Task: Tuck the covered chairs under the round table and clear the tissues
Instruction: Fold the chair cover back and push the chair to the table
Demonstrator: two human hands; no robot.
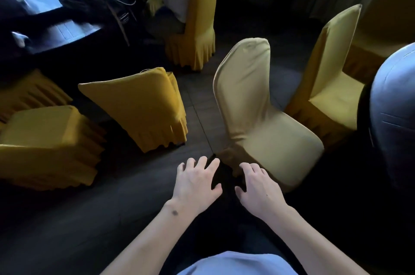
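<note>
Both hands are held empty at lower centre, left hand [197,182] and right hand [258,187] with fingers [211,167] spread apart, beside the pale covered chair [253,104].

We see both hands stretched out low over the dark floor [67,229], fingers spread and holding nothing: the left hand [197,182] hangs just beside the right hand [258,187], whose fingertips reach the seat edge of the pale covered chair [258,122]. A yellow covered chair [139,104] stands to the left, its back toward us. The dark round table [67,34] lies far left, a seated person's chair [199,27] beside it.
</note>
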